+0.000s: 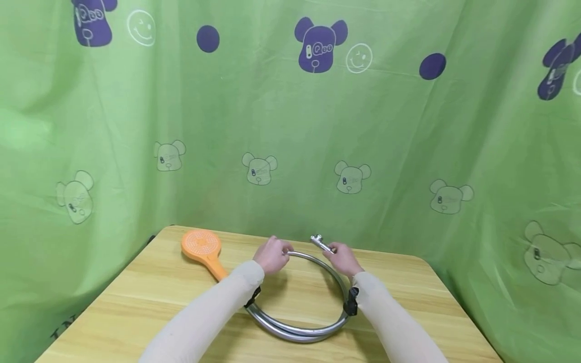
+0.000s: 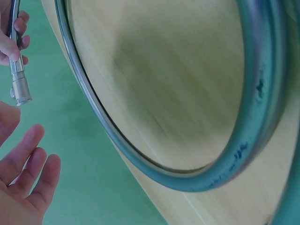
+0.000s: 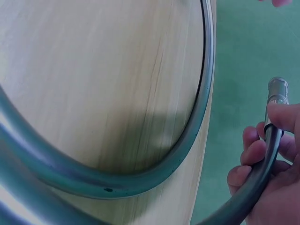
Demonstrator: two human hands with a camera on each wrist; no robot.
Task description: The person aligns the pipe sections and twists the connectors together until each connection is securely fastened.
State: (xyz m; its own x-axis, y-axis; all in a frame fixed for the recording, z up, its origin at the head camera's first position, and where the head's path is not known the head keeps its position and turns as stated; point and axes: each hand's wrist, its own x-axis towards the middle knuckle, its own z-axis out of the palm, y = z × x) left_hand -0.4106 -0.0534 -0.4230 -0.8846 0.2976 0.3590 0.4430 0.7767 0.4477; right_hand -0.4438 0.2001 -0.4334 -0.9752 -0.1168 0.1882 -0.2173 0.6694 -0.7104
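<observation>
A grey metallic shower hose (image 1: 290, 334) lies coiled in a loop on the table. My right hand (image 1: 345, 259) grips one end of it, raised near the far edge. In the right wrist view, the thumb and fingers wrap the hose just below its silver end fitting (image 3: 277, 91). My left hand (image 1: 272, 254) is beside the far-left part of the loop. The left wrist view shows its fingers (image 2: 48, 180) parted and loosely bent, with nothing between them, close to the fitting. An orange shower head (image 1: 201, 244) lies face up at the left, its handle partly hidden behind my left sleeve.
The wooden table (image 1: 399, 297) ends just past both hands. Behind it and along both sides hangs a green curtain (image 1: 290, 116) with bear and smiley prints. Black straps (image 1: 351, 302) sit around the wrists, overlapping the hose in the head view.
</observation>
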